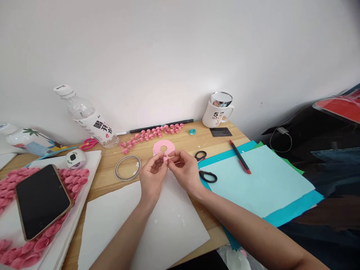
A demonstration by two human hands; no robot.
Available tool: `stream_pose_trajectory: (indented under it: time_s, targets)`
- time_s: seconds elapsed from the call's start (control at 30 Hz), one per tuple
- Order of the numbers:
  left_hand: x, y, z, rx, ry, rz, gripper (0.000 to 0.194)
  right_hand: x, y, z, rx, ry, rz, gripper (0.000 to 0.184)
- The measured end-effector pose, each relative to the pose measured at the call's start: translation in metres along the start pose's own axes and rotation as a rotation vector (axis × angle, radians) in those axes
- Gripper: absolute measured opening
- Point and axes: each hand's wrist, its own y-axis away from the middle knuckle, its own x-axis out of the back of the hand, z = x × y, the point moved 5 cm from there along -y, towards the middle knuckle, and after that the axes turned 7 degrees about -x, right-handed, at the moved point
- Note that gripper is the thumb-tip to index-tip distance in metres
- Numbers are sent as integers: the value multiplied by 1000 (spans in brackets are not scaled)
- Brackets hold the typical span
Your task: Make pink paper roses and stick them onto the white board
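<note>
Over a white sheet of paper (112, 221), my left hand (152, 176) and my right hand (186, 172) meet at the fingertips. Both are pinched on a small pink paper roll (165, 159), which the fingers partly cover. Just beyond them is a flat pink paper spiral (159, 145) with a hole in its middle; whether it joins the roll is hard to see. Left of my left hand lies a roll of tape (116, 171). Black-handled scissors (208, 176) rest right of my right hand, their blades hidden.
Rolled pink paper roses (146, 134) and one teal rose (192, 131) lie near the wall. A bottle (92, 122) and a mug (213, 114) stand behind. At left, a phone (43, 202) lies on a rose-covered board. Blue paper sheets (261, 183) and a pen (239, 155) are right.
</note>
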Motion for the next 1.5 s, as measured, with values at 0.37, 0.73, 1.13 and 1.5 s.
stream_pose_trajectory:
  time_s: [0.37,0.73,1.13,1.5]
  targets:
    - [1,1,4,-27,-85,7,31,-2,-1,1,-20,2,-28,13]
    - [1,-3,-2,61,22,-51,34,0,-2,1,1,13,-26,14]
    - [5,-5,4,-14,-167,-82,29,-2,-2,0,-5,-21,-49,11]
    - [6,-2,12,-235,-262,-93,18,-2,-1,3,83,186,-30,10]
